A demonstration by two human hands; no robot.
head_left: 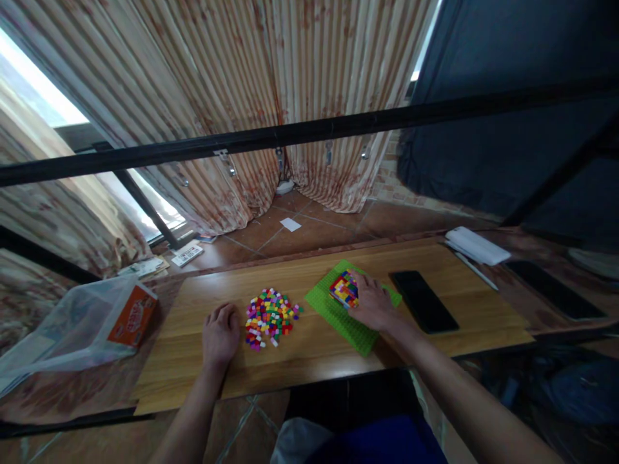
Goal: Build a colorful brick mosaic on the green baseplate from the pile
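Note:
Loose toy bricks (271,316) in many colours lie in a spread-out heap on the wooden board. Beside the heap's left edge, my left hand (221,332) rests on the board with its fingers curled in; nothing shows in them. A green studded baseplate (326,301) lies at an angle to the right of the heap. On it stands a low multicoloured block of toy bricks (343,288). My right hand (371,301) reaches over the baseplate, its fingers closed against the block's right side. That hand hides part of the block, and any small brick under the fingertips cannot be seen.
Right of the baseplate lies a black phone (423,301). Farther right are a white case (478,245), a thin white pen-like stick (476,270) and another dark flat device (554,289). A clear plastic bag (72,322) with an orange label sits left. A dark bar (309,129) crosses behind.

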